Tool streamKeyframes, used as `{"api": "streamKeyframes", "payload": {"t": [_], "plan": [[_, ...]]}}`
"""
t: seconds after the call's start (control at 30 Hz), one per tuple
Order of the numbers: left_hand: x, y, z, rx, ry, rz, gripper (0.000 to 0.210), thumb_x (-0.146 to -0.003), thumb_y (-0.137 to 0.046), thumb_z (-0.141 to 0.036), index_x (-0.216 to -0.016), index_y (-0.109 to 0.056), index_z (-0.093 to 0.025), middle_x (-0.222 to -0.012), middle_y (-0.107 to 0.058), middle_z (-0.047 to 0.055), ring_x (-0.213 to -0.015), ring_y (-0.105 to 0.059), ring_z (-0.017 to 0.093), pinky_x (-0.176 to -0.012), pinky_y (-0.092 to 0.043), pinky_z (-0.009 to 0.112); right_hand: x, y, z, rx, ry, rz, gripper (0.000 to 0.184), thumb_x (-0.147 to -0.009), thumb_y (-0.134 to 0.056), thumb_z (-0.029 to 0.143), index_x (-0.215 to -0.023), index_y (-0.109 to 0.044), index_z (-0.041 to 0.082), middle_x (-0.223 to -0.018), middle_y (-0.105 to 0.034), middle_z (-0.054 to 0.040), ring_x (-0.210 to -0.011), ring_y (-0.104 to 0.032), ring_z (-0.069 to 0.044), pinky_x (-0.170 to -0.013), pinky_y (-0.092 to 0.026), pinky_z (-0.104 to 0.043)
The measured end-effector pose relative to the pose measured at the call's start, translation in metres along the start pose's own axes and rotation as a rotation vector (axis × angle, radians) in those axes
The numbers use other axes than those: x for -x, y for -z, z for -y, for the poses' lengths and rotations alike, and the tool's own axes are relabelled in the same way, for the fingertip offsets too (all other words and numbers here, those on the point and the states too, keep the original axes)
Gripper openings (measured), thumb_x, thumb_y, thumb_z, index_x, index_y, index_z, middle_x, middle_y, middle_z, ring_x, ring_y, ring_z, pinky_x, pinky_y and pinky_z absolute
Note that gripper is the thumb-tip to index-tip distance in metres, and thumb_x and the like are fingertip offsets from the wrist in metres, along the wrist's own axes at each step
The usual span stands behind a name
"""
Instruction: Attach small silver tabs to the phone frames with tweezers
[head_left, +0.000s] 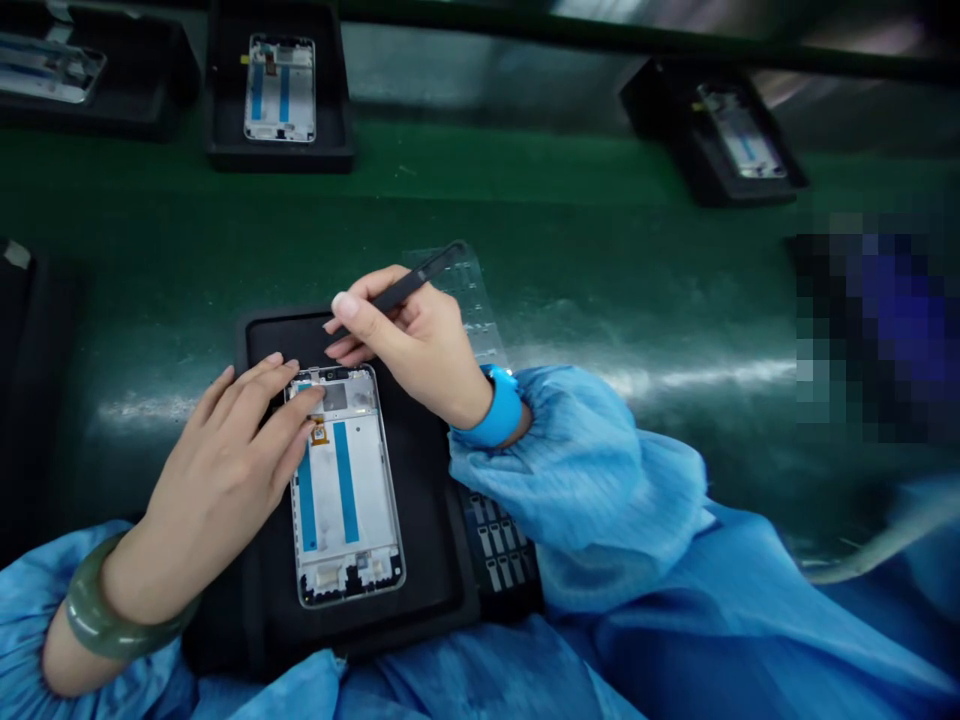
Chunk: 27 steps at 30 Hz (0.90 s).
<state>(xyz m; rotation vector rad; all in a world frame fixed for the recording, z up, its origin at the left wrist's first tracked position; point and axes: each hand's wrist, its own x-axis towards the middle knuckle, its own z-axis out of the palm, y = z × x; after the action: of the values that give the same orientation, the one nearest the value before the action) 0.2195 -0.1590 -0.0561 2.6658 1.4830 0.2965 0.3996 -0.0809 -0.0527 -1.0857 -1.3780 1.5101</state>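
A phone frame (367,470) with two blue strips and a small copper-coloured flex piece lies face up in a black tray (431,560) in front of me. My left hand (232,460) rests over its upper left corner, fingers stretched out and touching it. Just above the top edge of the frame, my right hand (409,335) grips black tweezers (420,280) like a pen. The tips of the tweezers point down to the left and are partly hidden by my fingers. Behind my right hand lies a clear plastic sheet (476,300) with small marks.
Black trays with phone frames stand along the back: one (281,155) at upper left, one (112,110) in the left corner, another (675,130) at upper right. A sheet of small grey pieces (499,545) sits under my right sleeve. The work surface (570,260) is green.
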Motion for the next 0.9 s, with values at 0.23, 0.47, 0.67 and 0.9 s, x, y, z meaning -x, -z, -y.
{"api": "streamKeyframes", "payload": {"t": [0.23, 0.47, 0.67, 0.9], "plan": [[0.0014, -0.0050, 0.0029, 0.029, 0.007, -0.005, 0.035, -0.089, -0.046, -0.024, -0.123, -0.048, -0.019, -0.128, -0.049, 0.014, -0.126, -0.042, 0.029, -0.100, -0.039, 0.050, -0.0014, 0.0009, -0.0048, 0.188, 0.154, 0.063, 0.017, -0.083, -0.056, 0.033, -0.089, -0.050, 0.018, -0.084, -0.059, -0.0002, -0.077, -0.063, -0.011, -0.071, -0.052, -0.024], [0.0011, -0.0056, 0.0039, 0.055, 0.007, 0.010, 0.036, -0.089, -0.045, -0.024, -0.125, -0.046, -0.020, -0.130, -0.047, 0.013, -0.127, -0.040, 0.029, -0.101, -0.038, 0.051, 0.0011, 0.0011, -0.0046, 0.384, 0.223, 0.107, 0.010, -0.082, -0.053, 0.024, -0.090, -0.050, 0.018, -0.083, -0.058, 0.0007, -0.074, -0.059, -0.009, -0.068, -0.048, -0.022], [0.0016, -0.0067, 0.0042, 0.063, 0.011, -0.003, 0.036, -0.090, -0.044, -0.024, -0.125, -0.046, -0.019, -0.130, -0.046, 0.013, -0.127, -0.039, 0.028, -0.102, -0.037, 0.051, 0.0028, -0.0009, -0.0042, 0.478, 0.337, 0.078, 0.006, -0.082, -0.052, 0.019, -0.087, -0.052, 0.016, -0.080, -0.058, 0.0013, -0.067, -0.055, -0.007, -0.066, -0.045, -0.019], [0.0019, -0.0079, 0.0049, 0.073, 0.004, -0.019, 0.036, -0.090, -0.045, -0.023, -0.125, -0.046, -0.019, -0.130, -0.046, 0.013, -0.127, -0.039, 0.027, -0.102, -0.037, 0.051, 0.0076, -0.0053, -0.0050, 0.639, 0.454, 0.044, 0.004, -0.083, -0.051, 0.017, -0.085, -0.054, 0.016, -0.081, -0.061, 0.0006, -0.071, -0.058, -0.009, -0.066, -0.044, -0.019]]}}
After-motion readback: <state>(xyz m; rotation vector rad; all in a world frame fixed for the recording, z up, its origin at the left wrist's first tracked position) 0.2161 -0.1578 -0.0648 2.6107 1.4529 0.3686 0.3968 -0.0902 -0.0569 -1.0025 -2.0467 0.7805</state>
